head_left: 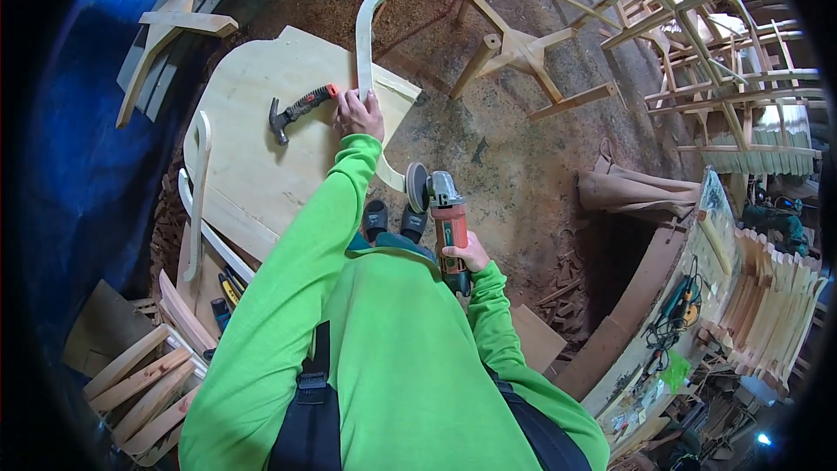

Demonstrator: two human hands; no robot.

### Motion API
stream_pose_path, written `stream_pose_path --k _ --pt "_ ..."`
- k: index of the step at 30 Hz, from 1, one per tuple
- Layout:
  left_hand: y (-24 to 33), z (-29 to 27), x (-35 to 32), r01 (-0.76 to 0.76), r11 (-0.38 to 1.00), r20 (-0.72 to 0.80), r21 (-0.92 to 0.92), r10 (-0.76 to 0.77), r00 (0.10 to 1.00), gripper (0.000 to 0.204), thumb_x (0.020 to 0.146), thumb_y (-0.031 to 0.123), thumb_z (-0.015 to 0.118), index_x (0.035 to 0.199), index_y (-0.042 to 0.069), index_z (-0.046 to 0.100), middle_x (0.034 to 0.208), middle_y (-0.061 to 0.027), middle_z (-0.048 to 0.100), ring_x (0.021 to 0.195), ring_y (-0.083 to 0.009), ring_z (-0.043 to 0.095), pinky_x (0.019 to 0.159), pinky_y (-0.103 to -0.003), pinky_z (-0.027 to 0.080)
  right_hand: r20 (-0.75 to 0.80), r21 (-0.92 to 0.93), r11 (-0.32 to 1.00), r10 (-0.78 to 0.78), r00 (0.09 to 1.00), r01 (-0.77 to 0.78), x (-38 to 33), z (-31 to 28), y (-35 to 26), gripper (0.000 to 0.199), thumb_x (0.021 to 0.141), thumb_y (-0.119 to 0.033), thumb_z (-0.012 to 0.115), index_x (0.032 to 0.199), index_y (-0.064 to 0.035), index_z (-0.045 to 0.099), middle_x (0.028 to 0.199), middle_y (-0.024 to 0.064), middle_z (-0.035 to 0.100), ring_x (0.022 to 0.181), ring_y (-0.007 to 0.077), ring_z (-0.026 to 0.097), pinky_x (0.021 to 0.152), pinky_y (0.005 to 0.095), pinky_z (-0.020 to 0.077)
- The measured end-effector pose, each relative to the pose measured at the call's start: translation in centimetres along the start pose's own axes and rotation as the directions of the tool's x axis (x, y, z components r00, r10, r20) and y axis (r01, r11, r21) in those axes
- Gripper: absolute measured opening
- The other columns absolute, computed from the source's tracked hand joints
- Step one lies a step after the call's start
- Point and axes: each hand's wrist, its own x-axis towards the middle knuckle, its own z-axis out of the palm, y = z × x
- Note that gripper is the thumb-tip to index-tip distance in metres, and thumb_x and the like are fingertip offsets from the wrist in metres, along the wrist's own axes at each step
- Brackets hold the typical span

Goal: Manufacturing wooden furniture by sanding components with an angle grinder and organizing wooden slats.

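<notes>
My left hand point(358, 115) is closed round a curved wooden piece point(364, 44), pale and S-shaped, over the right edge of a wooden board. The piece's far end sticks out beyond the board, and its near end curves down toward my body. My right hand point(471, 253) grips an angle grinder point(449, 225) with an orange and black body and a silver head. Its round disc point(417, 187) is at the near end of the wooden piece, seemingly touching it. Beside my left hand, a claw hammer point(299, 112) with a black and red handle lies on the board.
The pale board point(240, 92) fills the left, with another curved wooden piece point(201, 183) on it. Wooden chair frames point(523, 48) stand far right. A workbench point(641, 344) with tools is at right. Cut wood pieces point(144, 384) are stacked lower left. My shoes point(412, 222) show below the grinder.
</notes>
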Motion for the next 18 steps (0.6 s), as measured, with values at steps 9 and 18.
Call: stream_pose_path --k 9,18 --pt "-0.2 0.4 -0.1 -0.018 1.000 -0.049 -0.010 0.017 0.999 0.027 0.086 0.030 0.052 0.093 0.005 0.051 0.097 -0.0166 0.053 0.086 -0.0364 0.055 0.072 -0.047 0.044 0.034 0.008 1.000 0.000 0.999 0.000 0.5 0.2 0.5 0.035 0.068 -0.017 0.071 0.094 -0.0020 0.054 0.083 0.0027 0.056 0.075 0.0122 0.054 0.070 0.0282 0.0457" --pt "-0.6 0.6 0.1 -0.003 0.998 -0.037 -0.064 0.001 0.999 0.026 0.086 0.030 0.053 0.093 0.005 0.051 0.097 -0.0163 0.053 0.085 -0.0362 0.056 0.071 -0.046 0.044 -0.011 0.031 0.999 0.040 0.999 -0.040 0.2 -0.5 1.5 0.033 0.068 -0.013 0.070 0.095 -0.0017 0.054 0.083 0.0024 0.057 0.076 0.0119 0.055 0.071 0.0279 0.0458"
